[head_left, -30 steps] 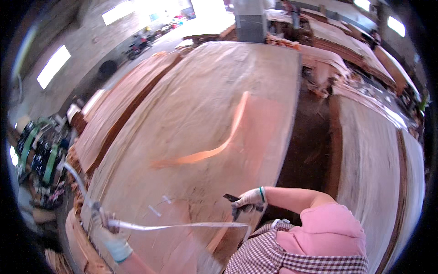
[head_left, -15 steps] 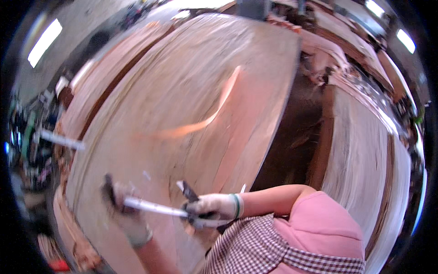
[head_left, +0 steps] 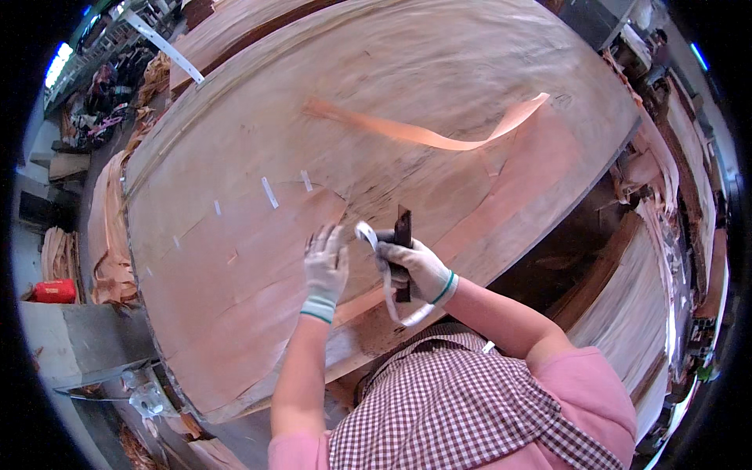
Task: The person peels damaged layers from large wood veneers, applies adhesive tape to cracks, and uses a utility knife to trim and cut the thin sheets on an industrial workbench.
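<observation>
My left hand (head_left: 326, 262), in a white knit glove with grey fingertips, is over the pinkish wood veneer sheet (head_left: 227, 313). Its fingers are stretched out, and nothing shows in them. Beside it, my gloved right hand (head_left: 423, 270) grips a dark flat blade-like tool (head_left: 403, 225) together with a white paper tape (head_left: 401, 321). One end of the tape curls up toward my left hand; the rest loops below my right hand. Short white tape pieces (head_left: 269, 193) lie on the veneer near its far edge.
A long curled orange veneer strip (head_left: 439, 141) lies across the large wooden surface (head_left: 258, 117). A white strip (head_left: 166, 48) juts over its far left edge. Veneer stacks (head_left: 627, 313) stand to the right, with a dark gap between. At left are a red object (head_left: 55, 291) and veneer scraps (head_left: 113, 235).
The tape was stretched between both hands; now it hangs from my right hand alone. My left hand has opened and come away from the tape. The whole view has turned.
</observation>
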The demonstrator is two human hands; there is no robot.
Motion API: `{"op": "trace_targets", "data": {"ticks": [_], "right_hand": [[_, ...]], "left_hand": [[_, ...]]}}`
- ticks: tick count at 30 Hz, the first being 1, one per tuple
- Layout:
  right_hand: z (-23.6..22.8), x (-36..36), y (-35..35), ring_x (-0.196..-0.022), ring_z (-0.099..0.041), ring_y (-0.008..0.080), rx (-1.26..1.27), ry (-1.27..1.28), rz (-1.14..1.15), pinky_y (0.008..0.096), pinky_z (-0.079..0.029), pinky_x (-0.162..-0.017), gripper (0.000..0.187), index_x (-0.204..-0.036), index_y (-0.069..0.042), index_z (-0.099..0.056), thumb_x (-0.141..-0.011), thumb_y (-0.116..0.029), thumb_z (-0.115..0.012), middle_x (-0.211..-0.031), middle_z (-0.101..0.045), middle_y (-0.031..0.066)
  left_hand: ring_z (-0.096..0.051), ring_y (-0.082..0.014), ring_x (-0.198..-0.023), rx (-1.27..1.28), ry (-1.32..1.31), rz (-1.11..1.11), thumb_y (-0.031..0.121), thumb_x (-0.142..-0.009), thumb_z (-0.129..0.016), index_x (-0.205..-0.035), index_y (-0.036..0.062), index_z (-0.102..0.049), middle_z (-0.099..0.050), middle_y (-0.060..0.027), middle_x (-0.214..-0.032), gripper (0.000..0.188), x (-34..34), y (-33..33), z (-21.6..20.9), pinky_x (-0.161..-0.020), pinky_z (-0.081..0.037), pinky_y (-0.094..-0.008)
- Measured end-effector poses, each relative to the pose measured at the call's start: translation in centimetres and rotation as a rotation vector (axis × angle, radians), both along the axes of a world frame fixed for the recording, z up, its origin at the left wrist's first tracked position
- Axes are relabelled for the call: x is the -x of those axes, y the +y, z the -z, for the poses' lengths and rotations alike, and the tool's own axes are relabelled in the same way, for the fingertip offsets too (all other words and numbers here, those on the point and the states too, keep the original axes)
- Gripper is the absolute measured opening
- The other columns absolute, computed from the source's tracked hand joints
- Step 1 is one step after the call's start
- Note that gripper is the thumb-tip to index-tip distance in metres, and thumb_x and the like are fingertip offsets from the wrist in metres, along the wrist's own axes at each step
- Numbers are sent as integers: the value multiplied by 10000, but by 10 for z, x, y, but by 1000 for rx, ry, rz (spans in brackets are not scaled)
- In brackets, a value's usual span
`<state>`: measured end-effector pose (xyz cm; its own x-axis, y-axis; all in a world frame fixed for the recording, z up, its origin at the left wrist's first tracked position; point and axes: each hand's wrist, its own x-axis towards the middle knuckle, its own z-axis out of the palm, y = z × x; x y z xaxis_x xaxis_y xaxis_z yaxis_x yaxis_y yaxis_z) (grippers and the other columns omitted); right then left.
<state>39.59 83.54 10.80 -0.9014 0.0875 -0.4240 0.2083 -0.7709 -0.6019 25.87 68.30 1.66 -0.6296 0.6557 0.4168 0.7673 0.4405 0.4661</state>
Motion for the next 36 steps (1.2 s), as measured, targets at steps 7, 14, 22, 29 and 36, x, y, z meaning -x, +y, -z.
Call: {"op": "trace_targets", "data": {"ticks": [7, 14, 22, 29, 36], "right_hand": [[75, 58, -7, -474, -399, 38, 14, -230, 95, 202, -327, -425, 130, -1011, -97, -578, -905, -169, -599, -744, -567, -19], [103, 58, -24, -475, -408, 48, -178, -371, 68, 209, -333, -427, 167, -1017, -80, -597, -880, -170, -628, -727, -598, 5], [83, 53, 25, -828, -639, 381, -1564, -358, -371, 429, -506, -748, 221, -992, -95, -658, -811, -201, -588, -873, -654, 215], [61, 38, 14, -585, -540, 106, -588, -186, -351, 250, -424, -511, 211, -887, -35, -633, -836, -238, -663, -717, -614, 2], [86, 71, -57, -528, -506, 113, -453, -245, -360, 261, -393, -470, 196, -862, -33, -624, -833, -225, -648, -718, -619, 37]], "left_hand": [[-513, -349, -1169, 81, -121, -3, 194, -897, -530, -1254, 67, -533, -541, -151, -1279, 379, 13, 13, 33, -1033, -368, -433], [-583, -334, -1040, 147, 68, -244, 299, -872, -579, -1302, 181, -522, -483, -135, -1354, 450, 49, 38, 28, -824, -507, -414], [-527, -363, -1135, 667, -57, -235, 210, -817, -585, -1349, 222, -492, -394, -21, -1452, 541, 45, 57, 19, -919, -472, -417], [-580, -162, -1062, -702, -954, -242, 218, -920, -542, -1205, 112, -622, -587, -47, -1258, 315, 63, -26, 37, -905, -465, -287], [-456, -191, -1254, -432, -278, -333, 75, -943, -475, -1260, 2, -544, -535, -90, -1316, 332, -5, -105, 43, -977, -433, -290]]}}
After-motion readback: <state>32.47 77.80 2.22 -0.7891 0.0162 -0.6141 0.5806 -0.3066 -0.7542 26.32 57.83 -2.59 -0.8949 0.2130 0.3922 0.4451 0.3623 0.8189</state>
